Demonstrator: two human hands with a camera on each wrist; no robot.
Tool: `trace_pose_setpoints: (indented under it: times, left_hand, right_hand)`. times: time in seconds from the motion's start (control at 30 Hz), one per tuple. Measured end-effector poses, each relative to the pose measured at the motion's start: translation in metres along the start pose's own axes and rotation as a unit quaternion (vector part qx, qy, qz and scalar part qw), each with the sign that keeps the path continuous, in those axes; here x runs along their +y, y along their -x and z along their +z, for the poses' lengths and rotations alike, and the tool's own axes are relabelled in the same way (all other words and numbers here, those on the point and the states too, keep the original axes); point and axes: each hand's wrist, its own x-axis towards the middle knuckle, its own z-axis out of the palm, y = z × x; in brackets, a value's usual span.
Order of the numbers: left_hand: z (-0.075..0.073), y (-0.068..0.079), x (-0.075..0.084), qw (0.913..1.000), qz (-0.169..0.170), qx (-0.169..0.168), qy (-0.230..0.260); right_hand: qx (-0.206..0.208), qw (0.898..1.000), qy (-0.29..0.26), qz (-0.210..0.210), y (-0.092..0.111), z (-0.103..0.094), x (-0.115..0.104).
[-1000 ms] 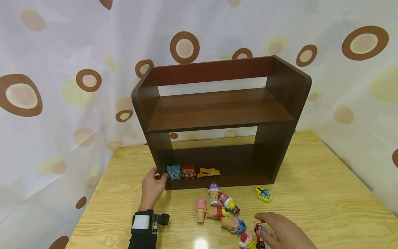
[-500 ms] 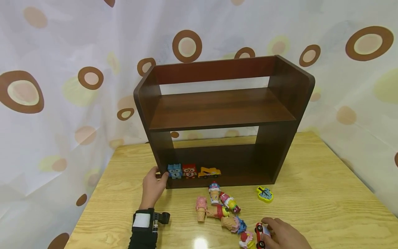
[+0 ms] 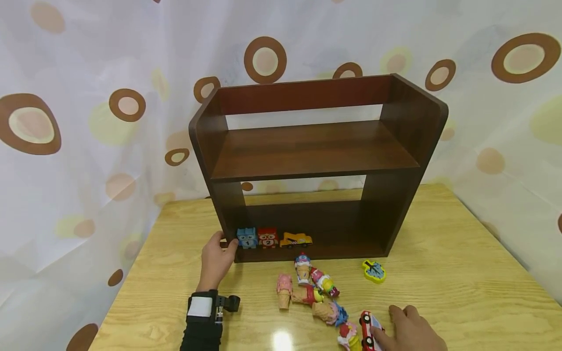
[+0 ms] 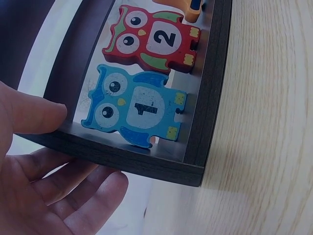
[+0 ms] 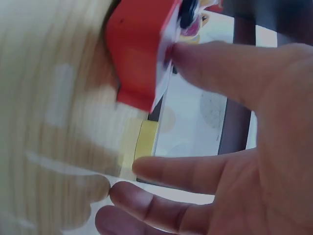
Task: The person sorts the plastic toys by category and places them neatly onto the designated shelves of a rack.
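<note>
My left hand [image 3: 216, 261] grips the lower left side panel of a dark brown wooden shelf [image 3: 316, 173]. In the left wrist view the thumb lies inside the panel and the fingers curl outside it. Right beside the thumb stands a blue owl block marked 1 [image 4: 134, 107], then a red owl block marked 2 [image 4: 156, 41]. My right hand [image 3: 416, 330] is at the front right with fingers spread. Its thumb touches a red and white toy car [image 3: 368, 330] lying on the table; the right wrist view shows the fingertips [image 5: 132, 196] apart from the car, down by the tabletop.
A yellow toy truck [image 3: 296, 240] stands on the bottom shelf beside the owls. Several toy ice cream cones, including a pink one [image 3: 284, 291], lie in front of the shelf. A yellow-edged tree piece [image 3: 374, 271] lies on the wooden table [image 3: 461, 273] at the right.
My right hand has shifted slightly right, and its fingers have spread away from the toy car while the thumb stays at it. The left hand keeps its hold on the shelf.
</note>
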Motion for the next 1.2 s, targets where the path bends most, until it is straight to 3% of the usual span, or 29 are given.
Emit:
trace_pose_setpoints:
  times: [0.1, 0.37, 0.67, 1.0, 1.2]
  left_hand:
    - [0.0, -0.001, 0.002, 1.0, -0.001, -0.001, -0.002]
    - [0.001, 0.0, 0.0, 1.0, 0.001, 0.001, -0.006]
    - [0.0, 0.0, 0.0, 1.0, 0.002, 0.002, -0.002]
    - [0.0, 0.0, 0.002, 1.0, 0.0, 0.002, -0.003]
    - [0.001, 0.0, 0.001, 1.0, 0.0, 0.002, -0.006]
  right_hand:
    - [-0.009, 1.0, 0.007, 0.01, 0.001, 0.0, 0.002]
    - [-0.017, 1.0, 0.013, -0.018, 0.0, 0.004, 0.003]
    - [0.004, 0.998, -0.031, -0.052, 0.003, 0.005, -0.014]
    - [-0.004, 0.998, -0.004, -0.055, 0.004, 0.003, -0.032]
    - [0.0, 0.999, -0.026, -0.045, 0.006, 0.006, -0.037]
